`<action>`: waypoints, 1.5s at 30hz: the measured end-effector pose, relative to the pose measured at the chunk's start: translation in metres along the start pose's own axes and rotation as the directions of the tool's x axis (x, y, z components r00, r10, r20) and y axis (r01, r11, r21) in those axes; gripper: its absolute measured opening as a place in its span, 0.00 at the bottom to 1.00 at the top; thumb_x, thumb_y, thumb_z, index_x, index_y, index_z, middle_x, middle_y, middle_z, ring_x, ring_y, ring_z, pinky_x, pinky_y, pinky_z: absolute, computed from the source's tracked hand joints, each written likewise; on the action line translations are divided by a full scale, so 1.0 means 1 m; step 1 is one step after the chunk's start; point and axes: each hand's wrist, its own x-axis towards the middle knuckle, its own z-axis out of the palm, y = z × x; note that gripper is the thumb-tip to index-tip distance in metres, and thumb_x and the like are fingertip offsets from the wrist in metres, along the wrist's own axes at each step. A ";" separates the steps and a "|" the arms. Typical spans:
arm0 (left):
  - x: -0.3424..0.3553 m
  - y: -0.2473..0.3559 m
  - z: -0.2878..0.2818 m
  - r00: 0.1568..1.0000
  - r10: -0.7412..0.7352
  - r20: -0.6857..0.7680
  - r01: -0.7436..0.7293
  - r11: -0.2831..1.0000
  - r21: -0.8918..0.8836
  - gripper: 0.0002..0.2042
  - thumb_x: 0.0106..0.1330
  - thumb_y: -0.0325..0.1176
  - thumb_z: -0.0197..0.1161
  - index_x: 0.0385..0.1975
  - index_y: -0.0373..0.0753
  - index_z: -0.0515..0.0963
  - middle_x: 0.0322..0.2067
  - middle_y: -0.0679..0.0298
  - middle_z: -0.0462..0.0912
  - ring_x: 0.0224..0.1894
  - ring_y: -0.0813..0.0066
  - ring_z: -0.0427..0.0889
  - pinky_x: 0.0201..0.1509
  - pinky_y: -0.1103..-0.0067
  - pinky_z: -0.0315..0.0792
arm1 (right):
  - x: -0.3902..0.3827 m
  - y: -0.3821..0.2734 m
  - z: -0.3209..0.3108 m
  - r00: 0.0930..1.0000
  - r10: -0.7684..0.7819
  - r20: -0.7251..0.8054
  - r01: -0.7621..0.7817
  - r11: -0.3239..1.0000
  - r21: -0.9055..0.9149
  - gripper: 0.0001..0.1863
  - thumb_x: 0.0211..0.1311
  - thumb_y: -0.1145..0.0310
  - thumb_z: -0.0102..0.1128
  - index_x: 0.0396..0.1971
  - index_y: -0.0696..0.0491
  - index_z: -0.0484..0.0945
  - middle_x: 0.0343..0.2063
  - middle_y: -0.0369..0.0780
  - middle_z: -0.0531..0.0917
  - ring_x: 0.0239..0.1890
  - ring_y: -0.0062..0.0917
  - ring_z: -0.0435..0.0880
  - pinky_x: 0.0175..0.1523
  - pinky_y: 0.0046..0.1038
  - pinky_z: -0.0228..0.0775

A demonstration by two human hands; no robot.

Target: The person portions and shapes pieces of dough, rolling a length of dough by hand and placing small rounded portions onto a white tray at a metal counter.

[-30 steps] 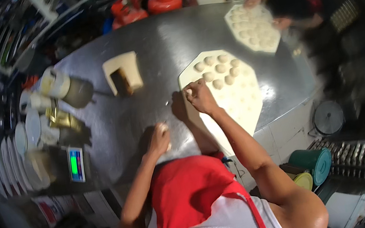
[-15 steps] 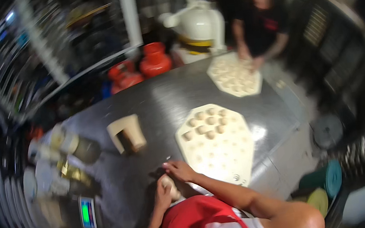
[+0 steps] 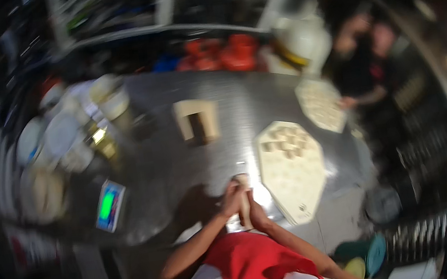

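Observation:
A pale lump of dough, drawn out long, is held between my two hands just in front of my red apron. Along its left side my left hand curls its fingers round it. My right hand closes on the dough from the right; motion blurs its fingers. To the right lies a cream octagonal board, with several round dough balls grouped on its far part. Beyond my hands, a beige dough scraper-like piece with a dark strip rests on the metal table, too blurred to name exactly.
The metal table carries a scale with a lit green display and several tubs at left. A co-worker's hand is beside another dough board at far right. Red gas cylinders stand behind.
My right hand has come back from ahead of the dough to its right side, and both hands now meet on it. The dough looks longer. The whole view has turned leftward.

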 end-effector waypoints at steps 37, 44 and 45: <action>-0.066 0.041 -0.094 0.951 -0.272 -0.147 0.266 0.475 0.839 0.23 0.77 0.52 0.60 0.51 0.34 0.81 0.43 0.44 0.88 0.49 0.47 0.87 0.52 0.61 0.77 | 0.003 -0.013 0.013 0.982 -0.058 0.179 0.094 0.975 -0.200 0.23 0.77 0.63 0.63 0.63 0.60 0.72 0.47 0.43 0.88 0.42 0.30 0.89 0.47 0.32 0.83; -0.097 -0.002 -0.181 0.915 -0.284 -0.287 0.355 0.904 0.237 0.24 0.77 0.57 0.60 0.39 0.36 0.76 0.21 0.62 0.78 0.18 0.76 0.78 0.21 0.74 0.73 | -0.048 -0.093 0.102 0.779 -0.243 0.578 0.413 0.893 -0.181 0.37 0.73 0.72 0.67 0.78 0.56 0.62 0.39 0.38 0.85 0.39 0.21 0.83 0.45 0.25 0.77; -0.096 0.001 -0.177 0.910 -0.308 -0.277 0.389 0.864 0.318 0.24 0.77 0.57 0.59 0.40 0.37 0.77 0.21 0.63 0.79 0.18 0.75 0.79 0.22 0.73 0.73 | -0.073 -0.135 0.122 0.722 -0.307 0.619 0.480 0.868 -0.129 0.43 0.71 0.73 0.68 0.81 0.54 0.54 0.37 0.38 0.83 0.38 0.20 0.81 0.45 0.25 0.75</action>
